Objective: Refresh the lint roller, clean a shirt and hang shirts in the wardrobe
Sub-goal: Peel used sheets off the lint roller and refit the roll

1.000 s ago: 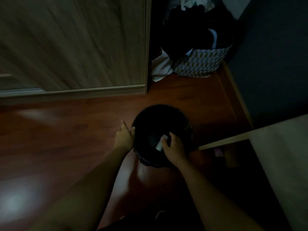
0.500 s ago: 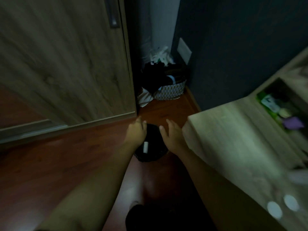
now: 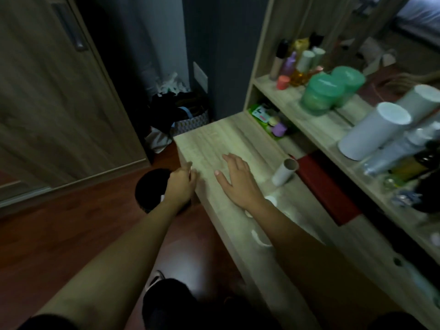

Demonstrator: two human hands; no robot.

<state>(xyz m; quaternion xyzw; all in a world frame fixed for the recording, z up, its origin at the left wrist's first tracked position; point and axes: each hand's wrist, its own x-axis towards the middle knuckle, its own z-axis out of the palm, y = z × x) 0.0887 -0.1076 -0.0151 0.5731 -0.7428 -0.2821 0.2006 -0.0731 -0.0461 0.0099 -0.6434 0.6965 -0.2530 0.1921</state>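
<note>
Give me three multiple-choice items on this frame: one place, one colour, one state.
1. Where is the black bin?
A) on the floor beside the table
B) on a chair
C) in the laundry basket

2. What colour is the big lidded jar on the shelf?
A) red
B) green
C) black

3. What state is the right hand in?
A) gripping the white roll
B) curled round the bin's rim
C) open, fingers spread over the table

Answers:
1. A: the bin stands on the floor by the table's end.
2. B: its body and lid are both green.
3. C: the fingers are straight and hold nothing.
</note>
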